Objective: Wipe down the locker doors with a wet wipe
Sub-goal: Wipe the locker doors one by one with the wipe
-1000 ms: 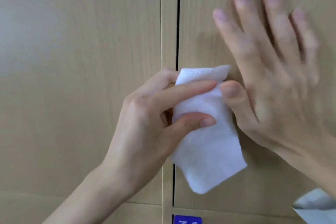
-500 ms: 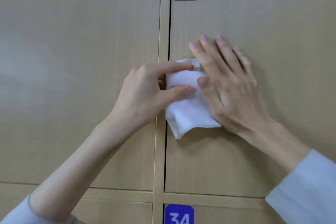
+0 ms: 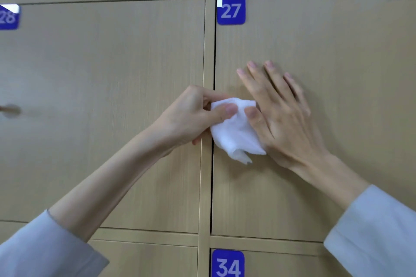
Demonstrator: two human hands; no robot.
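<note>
The left hand [image 3: 191, 114] pinches the wipe [image 3: 236, 132] between thumb and curled fingers, likely regathering it. The right hand [image 3: 281, 117], fingers straight, pins its other edge flat to door 27 [image 3: 315, 40], thumb touching it.

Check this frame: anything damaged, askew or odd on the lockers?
Minor only. The blue 27 label and the 28 label each show a white patch at an upper corner, possibly peeling or glare. The wet wipe is bunched, not flat, between the left hand and right hand. Doors look intact.
</note>
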